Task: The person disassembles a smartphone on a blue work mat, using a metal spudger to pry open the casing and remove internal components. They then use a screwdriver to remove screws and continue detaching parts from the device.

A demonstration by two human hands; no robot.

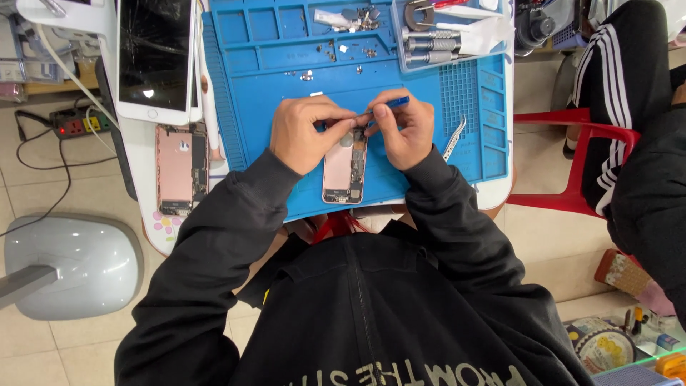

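The left hand (307, 134) pinches closed on the top edge of the opened pink phone housing (345, 168), flat on the blue silicone work mat (400, 78); the right hand (406, 129) grips a thin blue-handled tool (386, 104). A slip could gouge components, or scatter the tiny loose screws (336, 51) beyond.

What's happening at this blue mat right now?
A person in a black top works on an opened pink phone shell lying on a blue work mat. The left hand steadies its top end, while the right hand holds a blue-handled tool to it. Tweezers lie beside it.
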